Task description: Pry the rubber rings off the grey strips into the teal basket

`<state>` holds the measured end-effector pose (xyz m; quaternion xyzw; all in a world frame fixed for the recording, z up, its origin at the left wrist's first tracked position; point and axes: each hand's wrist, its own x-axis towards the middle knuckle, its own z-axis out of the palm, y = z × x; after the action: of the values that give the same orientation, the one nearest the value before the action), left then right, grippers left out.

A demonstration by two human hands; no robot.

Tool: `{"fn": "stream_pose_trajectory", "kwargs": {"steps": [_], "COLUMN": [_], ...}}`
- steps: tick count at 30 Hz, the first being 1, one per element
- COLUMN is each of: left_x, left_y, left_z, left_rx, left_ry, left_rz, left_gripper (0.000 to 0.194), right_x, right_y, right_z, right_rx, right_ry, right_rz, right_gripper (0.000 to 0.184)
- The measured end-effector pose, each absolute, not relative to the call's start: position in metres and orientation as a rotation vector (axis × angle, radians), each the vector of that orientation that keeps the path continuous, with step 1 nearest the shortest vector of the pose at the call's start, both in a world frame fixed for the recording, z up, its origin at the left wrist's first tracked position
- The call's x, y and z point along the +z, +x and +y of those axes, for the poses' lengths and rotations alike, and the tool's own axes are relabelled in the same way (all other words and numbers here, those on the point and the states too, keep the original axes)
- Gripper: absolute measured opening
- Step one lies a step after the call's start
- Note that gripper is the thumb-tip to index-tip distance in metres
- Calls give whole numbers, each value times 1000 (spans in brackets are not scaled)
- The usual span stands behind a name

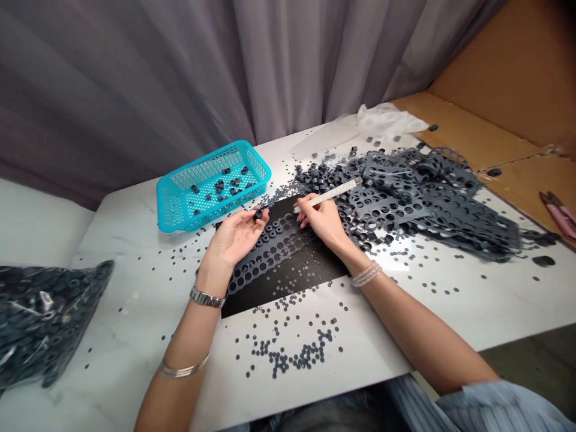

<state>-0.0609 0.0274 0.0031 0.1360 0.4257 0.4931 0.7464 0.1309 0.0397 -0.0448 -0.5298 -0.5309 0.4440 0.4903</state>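
My left hand (239,234) is palm up, its fingertips closed on a small black rubber ring (258,213). A pale, pen-like stick (330,195) rests in my right hand (320,221), gripped between thumb and fingers, its lower end over the perforated sheet. That dark grey rubber sheet (265,267) has rows of round holes, some still filled with ring-shaped parts. It lies on a black mat (252,300) beneath both hands. Left of and beyond my left hand stands a turquoise basket (168,207) with several black parts inside.
A heap of perforated sheets (459,210) and loose black rings (324,174) covers the right side. Small dark discs (297,357) are scattered over the white table (148,336). A clear bag of black parts (45,324) lies left; pink-handled pliers (558,213) lie on cardboard (513,132).
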Motion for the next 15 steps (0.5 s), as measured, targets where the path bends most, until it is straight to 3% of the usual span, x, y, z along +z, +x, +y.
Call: {"fn": "stream_pose_trajectory", "kwargs": {"steps": [6, 10, 15], "left_x": [6, 1, -8], "left_y": [-61, -56, -42], "left_z": [25, 22, 12], "left_rx": [1050, 1058, 955], "left_ry": [358, 540, 1550], "left_rz": [905, 962, 1552], "left_gripper": [23, 10, 11], "right_x": [-40, -35, -30], "right_y": [129, 129, 129], "right_z": [36, 31, 28], "right_rx": [1106, 1103, 952], "right_ry": [-1287, -1302, -1312], "right_rz": [-1367, -1543, -1768], "right_gripper": [23, 20, 23]}}
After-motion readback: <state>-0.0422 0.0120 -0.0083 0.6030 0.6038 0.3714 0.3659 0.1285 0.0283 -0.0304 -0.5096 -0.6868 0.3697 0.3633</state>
